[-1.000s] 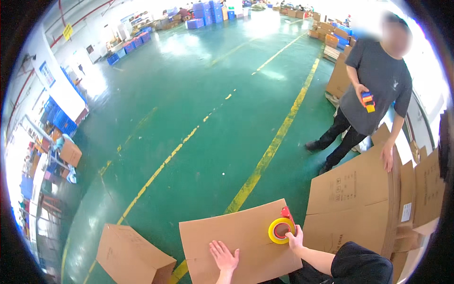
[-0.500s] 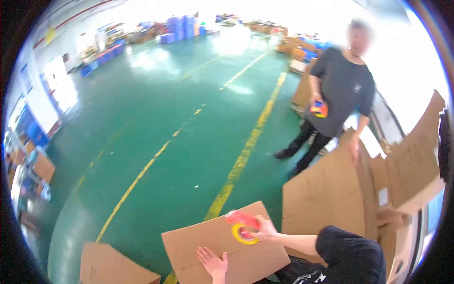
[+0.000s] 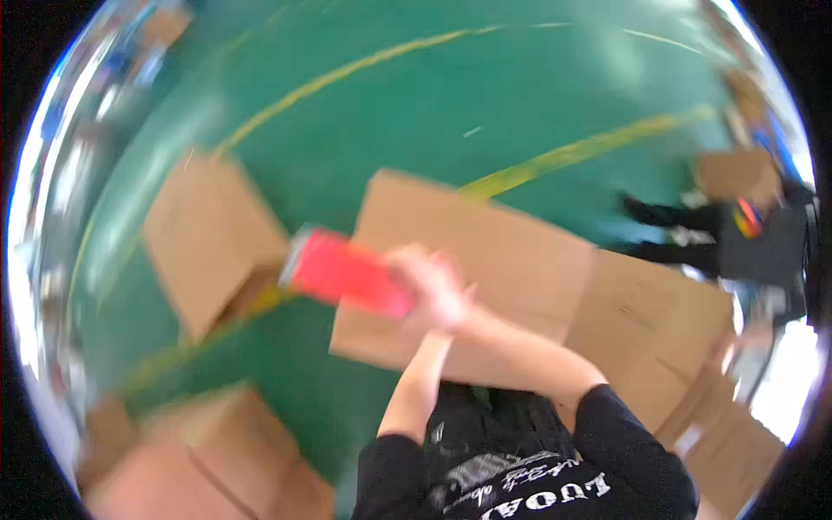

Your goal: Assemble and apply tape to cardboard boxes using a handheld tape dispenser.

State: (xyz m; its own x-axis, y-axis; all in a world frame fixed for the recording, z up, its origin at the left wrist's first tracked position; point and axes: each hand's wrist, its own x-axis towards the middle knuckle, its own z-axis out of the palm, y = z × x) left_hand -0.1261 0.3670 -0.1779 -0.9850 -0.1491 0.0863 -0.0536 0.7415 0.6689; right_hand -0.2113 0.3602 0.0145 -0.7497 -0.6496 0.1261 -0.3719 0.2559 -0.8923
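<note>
In front of me is a brown cardboard box (image 3: 485, 251) with a broad flat face. My right hand (image 3: 433, 286) is closed around a red tape dispenser (image 3: 351, 273), blurred by motion, above the left part of that face. The dispenser's far end reaches past the box's left edge, over the floor. My right forearm crosses above my left hand (image 3: 444, 334), which is at the same face. The right hand covers most of the left one, so its fingers are hidden.
Another cardboard box (image 3: 212, 238) stands on the green floor at the left, a larger carton (image 3: 208, 459) at the lower left. Cardboard sheets (image 3: 650, 321) lean at the right. Beyond them a co-worker (image 3: 758, 243) in dark clothes has an orange-and-yellow tape dispenser (image 3: 747, 218).
The view has swung downward and turned. My right hand has carried the red tape dispenser leftward across the box, over my left hand, which was lying flat and uncovered before.
</note>
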